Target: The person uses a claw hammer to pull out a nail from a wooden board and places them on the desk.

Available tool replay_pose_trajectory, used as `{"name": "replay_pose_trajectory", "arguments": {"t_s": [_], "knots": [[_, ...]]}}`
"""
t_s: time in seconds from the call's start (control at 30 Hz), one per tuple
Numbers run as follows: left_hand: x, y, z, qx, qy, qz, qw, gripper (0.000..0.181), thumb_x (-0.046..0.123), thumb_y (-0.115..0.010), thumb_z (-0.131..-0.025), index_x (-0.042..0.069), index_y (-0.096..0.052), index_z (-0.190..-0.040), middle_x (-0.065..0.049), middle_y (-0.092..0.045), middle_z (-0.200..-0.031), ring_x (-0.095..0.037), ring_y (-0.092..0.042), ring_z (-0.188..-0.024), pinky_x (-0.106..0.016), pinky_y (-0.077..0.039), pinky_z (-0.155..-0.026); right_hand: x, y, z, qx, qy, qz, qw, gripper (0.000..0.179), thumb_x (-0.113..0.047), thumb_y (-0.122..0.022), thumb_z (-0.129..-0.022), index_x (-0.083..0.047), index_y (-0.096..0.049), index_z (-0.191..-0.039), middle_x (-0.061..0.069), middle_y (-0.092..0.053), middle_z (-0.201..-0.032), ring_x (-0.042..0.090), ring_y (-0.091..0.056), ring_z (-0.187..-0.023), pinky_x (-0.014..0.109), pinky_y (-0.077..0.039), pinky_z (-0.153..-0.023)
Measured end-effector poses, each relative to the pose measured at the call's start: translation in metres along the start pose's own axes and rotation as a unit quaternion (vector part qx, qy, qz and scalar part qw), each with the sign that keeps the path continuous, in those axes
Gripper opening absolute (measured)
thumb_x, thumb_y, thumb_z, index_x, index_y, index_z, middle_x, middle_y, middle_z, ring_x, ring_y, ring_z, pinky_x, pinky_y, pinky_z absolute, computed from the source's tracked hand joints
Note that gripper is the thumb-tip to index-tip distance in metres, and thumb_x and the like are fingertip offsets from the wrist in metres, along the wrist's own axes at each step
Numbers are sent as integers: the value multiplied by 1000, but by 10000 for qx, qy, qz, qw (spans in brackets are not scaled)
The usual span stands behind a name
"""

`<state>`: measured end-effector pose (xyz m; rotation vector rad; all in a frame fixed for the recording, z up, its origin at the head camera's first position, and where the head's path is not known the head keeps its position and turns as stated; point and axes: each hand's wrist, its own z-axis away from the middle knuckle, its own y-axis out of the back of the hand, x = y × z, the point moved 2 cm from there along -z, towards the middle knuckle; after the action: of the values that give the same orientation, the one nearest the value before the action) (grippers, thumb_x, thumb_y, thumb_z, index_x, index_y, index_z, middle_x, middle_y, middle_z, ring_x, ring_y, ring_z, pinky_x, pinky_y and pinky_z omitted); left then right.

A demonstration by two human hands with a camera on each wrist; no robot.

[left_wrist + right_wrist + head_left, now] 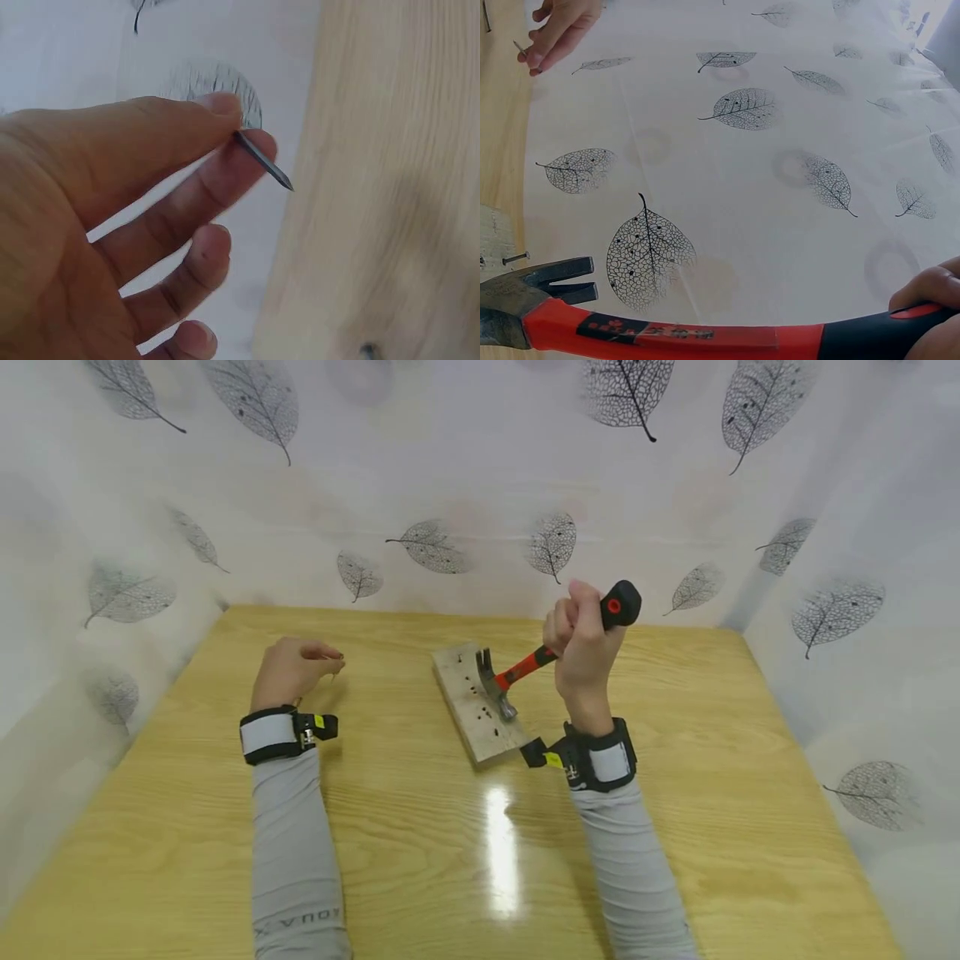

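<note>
My left hand (288, 672) is raised over the left side of the table. Between its thumb and index finger it pinches a nail (264, 161), whose pointed end sticks out past the fingertips. My right hand (585, 639) grips the black-and-red handle of a claw hammer (528, 667). The steel hammer head (510, 304) is over the wooden board (465, 702), claw toward the far side; whether it touches the wood I cannot tell. Several dark holes mark the board. Another nail (515, 259) stands in the board near its far end.
The board lies at a slant on a wood-grain table (405, 827). A white cloth with leaf prints (480, 485) hangs behind and at both sides. A small dark thing (367, 349) shows at the bottom of the left wrist view, too cut off to name.
</note>
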<state>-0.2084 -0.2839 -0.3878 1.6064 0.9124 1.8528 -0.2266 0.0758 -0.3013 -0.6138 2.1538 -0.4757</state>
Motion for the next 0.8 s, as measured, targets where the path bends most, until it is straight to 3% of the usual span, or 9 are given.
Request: {"name": "replay_pose_trajectory", "arguments": {"t_s": [0.1,0.27,0.53,0.8], "knots": [[-14,7,7,-188,348,-99,9992,46,42,-64,-91,7,-70,-119,-23,-64,-123,-35,-57,-103,-52,-48,-83,0,0,1,6,14,5,10000,46,-2,-42,-94,-14,-24,-54,-7,-21,-42,7,-17,-32,24,-8,-31],[-32,16,13,-534,640,-274,9961,43,35,-64,-92,2,-68,-118,-28,-60,-125,-41,-52,-109,-57,-46,-88,1,-2,2,20,54,69,10000,44,-3,-42,-94,-14,-25,-55,-7,-21,-42,7,-16,-33,24,-8,-31],[-45,18,14,-1102,936,-341,9889,46,34,-64,-89,-2,-67,-119,-29,-58,-127,-40,-50,-113,-57,-44,-96,0,3,1,186,-1,3,9998,46,-2,-43,-93,-13,-23,-54,-6,-20,-43,7,-16,-33,24,-8,-31],[-55,15,15,-1005,1108,-368,9881,47,36,-69,-85,-2,-71,-113,-22,-67,-111,-33,-54,-100,-47,-48,-88,2,1,0,73,-59,37,9999,45,-3,-43,-95,-12,-25,-55,-6,-21,-43,8,-17,-34,24,-8,-32]]}}
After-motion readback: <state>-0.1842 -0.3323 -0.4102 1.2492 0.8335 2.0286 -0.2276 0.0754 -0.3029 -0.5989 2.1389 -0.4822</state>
